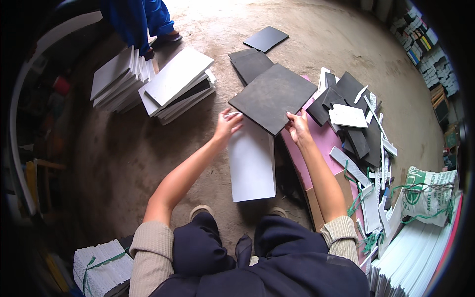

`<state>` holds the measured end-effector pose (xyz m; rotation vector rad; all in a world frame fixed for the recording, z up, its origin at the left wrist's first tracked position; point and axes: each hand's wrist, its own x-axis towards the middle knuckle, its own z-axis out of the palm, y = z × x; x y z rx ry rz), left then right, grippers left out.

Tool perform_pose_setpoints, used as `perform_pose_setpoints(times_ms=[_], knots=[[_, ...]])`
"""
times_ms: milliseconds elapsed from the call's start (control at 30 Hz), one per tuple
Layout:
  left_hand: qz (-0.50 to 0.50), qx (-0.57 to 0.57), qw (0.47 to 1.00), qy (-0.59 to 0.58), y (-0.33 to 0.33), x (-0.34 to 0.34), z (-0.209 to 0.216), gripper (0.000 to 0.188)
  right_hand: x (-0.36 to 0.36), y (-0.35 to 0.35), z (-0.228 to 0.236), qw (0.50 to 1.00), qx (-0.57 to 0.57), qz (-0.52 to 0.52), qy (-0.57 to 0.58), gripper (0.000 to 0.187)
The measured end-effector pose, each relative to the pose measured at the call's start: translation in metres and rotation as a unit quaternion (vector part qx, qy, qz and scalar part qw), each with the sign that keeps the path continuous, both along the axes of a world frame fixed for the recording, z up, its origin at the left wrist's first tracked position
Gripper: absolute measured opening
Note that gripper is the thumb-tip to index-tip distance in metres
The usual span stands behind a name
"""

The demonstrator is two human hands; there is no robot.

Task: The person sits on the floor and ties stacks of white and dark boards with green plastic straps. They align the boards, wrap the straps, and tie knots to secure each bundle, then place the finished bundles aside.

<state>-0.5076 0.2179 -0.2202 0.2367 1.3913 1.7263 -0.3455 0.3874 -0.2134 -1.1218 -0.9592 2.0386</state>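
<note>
A dark grey, flat foam-like sheet (272, 99) lies tilted in front of me, above the top of a stack of white sheets (252, 166). My right hand (298, 127) is closed on its near right edge, thumb on top and fingers underneath. Next to the sheet's left corner, my left hand (229, 124) has its fingers curled, with a slim white object (231, 114) showing between them. Whether those fingers also touch the dark sheet is hard to see. Behind it rest another dark sheet (250, 64) and a smaller dark panel (266, 38).
Two piles of white boards (178, 76) stand at the far left, near a person in blue trousers (136, 22). To the right, dark and white offcuts (349, 116) cover a pink board (297, 158). A printed white sack (429, 195) sits on stacked sheets; a tied bundle (101, 267) is lower left.
</note>
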Motion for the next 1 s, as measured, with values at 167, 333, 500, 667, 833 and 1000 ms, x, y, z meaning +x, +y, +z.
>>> perform_pose_setpoints(times_ms=[167,333,500,667,833,1000], knots=[[0.065,-0.036,0.996,0.049,-0.021,-0.021,-0.005,0.048,-0.012,0.042,-0.031,0.990,-0.067,-0.095,0.075,0.087],[0.124,-0.081,0.984,0.095,-0.059,-0.037,-0.018,0.032,-0.057,0.027,-0.045,0.988,-0.096,-0.020,-0.120,0.057],[0.298,-0.072,0.926,0.222,-0.115,-0.078,-0.032,0.024,-0.138,0.019,-0.025,0.878,0.378,0.093,-0.279,0.056],[0.381,-0.192,0.833,0.351,-0.160,-0.149,-0.026,0.032,-0.262,0.024,-0.002,0.777,0.483,0.292,-0.279,0.065],[0.272,-0.132,0.885,0.355,-0.167,-0.188,-0.029,0.049,-0.334,0.023,-0.010,0.776,0.476,0.291,-0.294,0.072],[0.293,-0.122,0.871,0.375,-0.165,-0.181,-0.034,0.053,-0.330,-0.025,-0.009,0.700,0.508,0.285,-0.414,0.065]])
